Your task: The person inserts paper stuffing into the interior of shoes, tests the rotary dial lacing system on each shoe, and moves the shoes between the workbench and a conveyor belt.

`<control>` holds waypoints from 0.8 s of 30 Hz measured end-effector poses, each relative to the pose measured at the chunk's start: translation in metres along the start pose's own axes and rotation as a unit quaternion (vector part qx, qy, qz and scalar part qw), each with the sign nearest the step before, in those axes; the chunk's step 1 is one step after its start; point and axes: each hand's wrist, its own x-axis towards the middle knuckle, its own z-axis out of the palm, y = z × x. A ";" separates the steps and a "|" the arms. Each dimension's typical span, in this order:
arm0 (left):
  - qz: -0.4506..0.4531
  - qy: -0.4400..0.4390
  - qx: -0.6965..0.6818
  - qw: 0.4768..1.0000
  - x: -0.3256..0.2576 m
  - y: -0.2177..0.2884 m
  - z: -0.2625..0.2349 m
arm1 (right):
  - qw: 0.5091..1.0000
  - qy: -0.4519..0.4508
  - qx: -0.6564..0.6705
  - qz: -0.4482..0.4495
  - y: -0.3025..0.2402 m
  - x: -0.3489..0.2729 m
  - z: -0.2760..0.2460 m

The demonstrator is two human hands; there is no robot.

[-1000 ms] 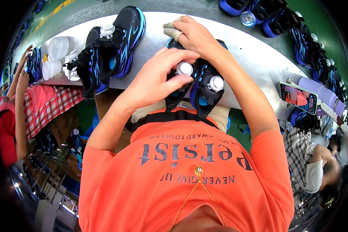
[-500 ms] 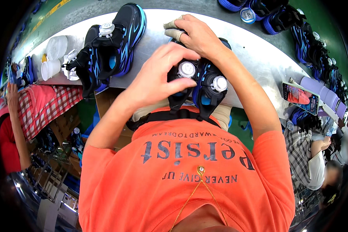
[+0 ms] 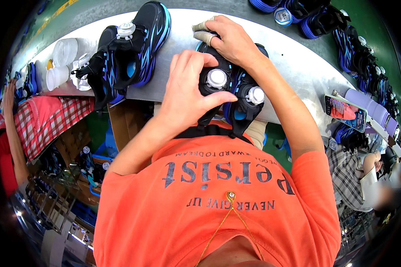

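A pair of black running shoes with blue-purple trim stands before me, heels toward my body, each with a white-capped dial on its tongue. On the left shoe [image 3: 217, 62], my left hand [image 3: 185, 91] is spread in a C shape beside the dial [image 3: 216, 78], thumb and index finger apart. My right hand [image 3: 232, 41] lies over that shoe's toe, its fingers bent round it. Beige covers sit on two of its fingers. The right shoe [image 3: 243, 84] stands alongside, partly under my right wrist, its dial [image 3: 255, 95] uncovered.
Another pair of shoes [image 3: 140, 49] stands left on the metal table [image 3: 289, 75], near translucent plastic cups [image 3: 58, 77]. A phone [image 3: 345, 112] is mounted at the right edge. Rows of shoes [image 3: 349, 49] stand beyond. A person in red [image 3: 13, 155] is at far left; another in plaid [image 3: 349, 173] at right.
My left hand has shifted slightly right, its index finger now straighter above the dial. My right hand stays on the toe. The person at far left has moved an arm.
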 end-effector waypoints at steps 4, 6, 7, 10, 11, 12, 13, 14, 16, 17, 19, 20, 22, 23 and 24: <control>-0.010 0.096 0.003 0.995 -0.010 0.003 0.017 | 1.000 0.006 -0.005 -0.016 0.002 -0.001 0.001; 0.029 0.068 -0.084 0.994 -0.006 -0.011 0.016 | 1.000 0.014 -0.003 -0.023 0.002 -0.002 0.002; 0.036 -0.009 -0.168 0.985 0.000 -0.021 0.007 | 1.000 0.018 0.002 -0.024 0.002 -0.002 0.002; 0.160 -0.244 -0.289 0.912 0.031 -0.059 -0.007 | 1.000 -0.008 0.016 0.005 -0.008 0.000 -0.001; 0.155 -0.299 -0.284 0.898 0.037 -0.059 -0.012 | 0.999 -0.022 0.020 0.020 -0.012 0.000 -0.003; 0.127 -0.318 -0.291 0.894 0.035 -0.055 -0.013 | 0.999 0.001 0.032 -0.022 0.001 -0.002 0.003; 0.113 -0.325 -0.289 0.894 0.032 -0.053 -0.019 | 0.999 -0.003 0.038 -0.038 -0.003 -0.003 0.006; 0.119 -0.331 -0.282 0.892 0.039 -0.049 -0.022 | 0.997 0.011 0.002 -0.072 0.011 -0.004 0.015; 0.132 -0.252 -0.226 0.932 0.022 -0.052 -0.022 | 0.998 -0.027 0.059 0.000 -0.009 -0.001 0.009; 0.164 -0.152 -0.148 0.963 0.009 -0.040 -0.018 | 0.999 -0.036 0.008 -0.007 -0.008 -0.001 0.003; 0.160 -0.038 -0.049 0.985 -0.019 -0.019 -0.023 | 0.996 0.067 -0.027 -0.052 -0.012 -0.001 -0.021; 0.128 -0.033 -0.032 0.991 -0.036 -0.017 -0.027 | 0.990 0.122 -0.041 -0.062 -0.017 0.001 -0.035; 0.120 -0.147 -0.001 0.982 -0.055 -0.002 -0.019 | 0.963 0.197 -0.182 -0.010 -0.024 0.019 -0.071; 0.159 -0.143 0.007 0.977 -0.059 0.002 -0.008 | 0.946 0.207 -0.246 0.034 -0.027 0.033 -0.082; 0.209 -0.124 0.040 0.969 -0.055 0.003 -0.001 | 0.923 0.215 -0.308 0.084 -0.026 0.044 -0.089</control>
